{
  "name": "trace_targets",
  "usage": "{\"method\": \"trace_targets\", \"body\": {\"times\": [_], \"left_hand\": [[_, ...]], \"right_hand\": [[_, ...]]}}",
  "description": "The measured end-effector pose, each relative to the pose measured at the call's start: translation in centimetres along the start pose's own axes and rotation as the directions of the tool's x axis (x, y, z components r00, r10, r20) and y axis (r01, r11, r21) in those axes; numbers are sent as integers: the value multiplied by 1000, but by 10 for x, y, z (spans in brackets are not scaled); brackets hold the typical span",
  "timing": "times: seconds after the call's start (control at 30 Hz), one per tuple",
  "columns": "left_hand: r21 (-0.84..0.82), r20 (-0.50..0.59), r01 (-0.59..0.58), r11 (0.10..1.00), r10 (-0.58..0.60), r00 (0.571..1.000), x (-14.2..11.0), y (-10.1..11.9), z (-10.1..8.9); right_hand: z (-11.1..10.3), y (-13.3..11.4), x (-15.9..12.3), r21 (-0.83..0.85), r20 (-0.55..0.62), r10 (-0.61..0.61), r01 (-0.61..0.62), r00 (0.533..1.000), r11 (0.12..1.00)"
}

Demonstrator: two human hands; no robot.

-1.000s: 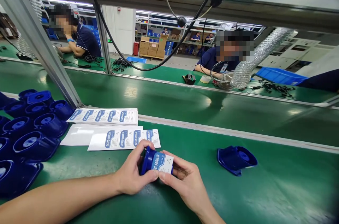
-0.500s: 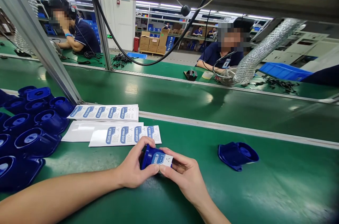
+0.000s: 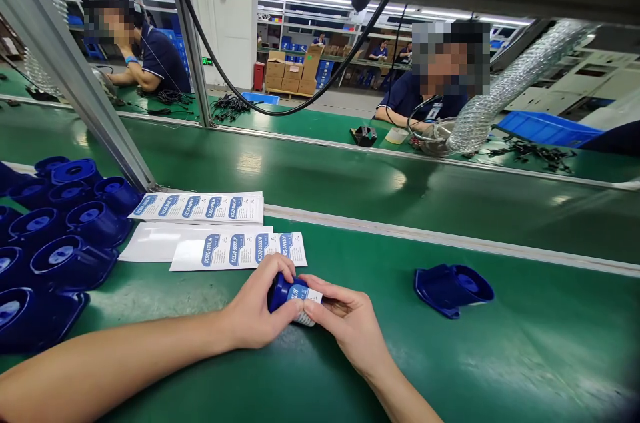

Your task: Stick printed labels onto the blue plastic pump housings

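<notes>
Left hand (image 3: 260, 308) and right hand (image 3: 350, 319) pinch a blue cup (image 3: 280, 289) between them at the tabletop (image 3: 225, 383); pressing its label (image 3: 299, 291) evenly outward should keep creases out.

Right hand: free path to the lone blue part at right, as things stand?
Probably yes: nothing visible stands between the right hand and the blue part. That hand is busy on the labelled piece, though, so it would likely have to let go first.
</notes>
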State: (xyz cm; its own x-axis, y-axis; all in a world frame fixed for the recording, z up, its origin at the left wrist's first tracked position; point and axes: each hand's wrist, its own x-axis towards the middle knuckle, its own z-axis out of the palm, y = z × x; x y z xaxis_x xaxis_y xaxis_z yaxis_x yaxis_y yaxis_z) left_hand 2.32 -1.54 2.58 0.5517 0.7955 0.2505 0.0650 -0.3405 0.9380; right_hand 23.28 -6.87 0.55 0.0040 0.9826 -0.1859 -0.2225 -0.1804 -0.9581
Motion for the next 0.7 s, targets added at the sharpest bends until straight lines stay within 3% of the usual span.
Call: {"method": "trace_targets", "body": {"times": [0.23, 0.5, 0.7], "left_hand": [[-71, 67, 220, 973, -215, 974, 2, 4, -7], [-124, 53, 203, 971, -198, 979, 2, 5, -4], [-69, -25, 191, 979, -193, 981, 1, 12, 3]], "right_hand": [[1, 0, 0, 72, -12, 51, -50, 999, 996], [6, -7, 1, 120, -43, 119, -113, 992, 986], [4, -10, 1, 135, -60, 182, -172, 982, 976]]}}
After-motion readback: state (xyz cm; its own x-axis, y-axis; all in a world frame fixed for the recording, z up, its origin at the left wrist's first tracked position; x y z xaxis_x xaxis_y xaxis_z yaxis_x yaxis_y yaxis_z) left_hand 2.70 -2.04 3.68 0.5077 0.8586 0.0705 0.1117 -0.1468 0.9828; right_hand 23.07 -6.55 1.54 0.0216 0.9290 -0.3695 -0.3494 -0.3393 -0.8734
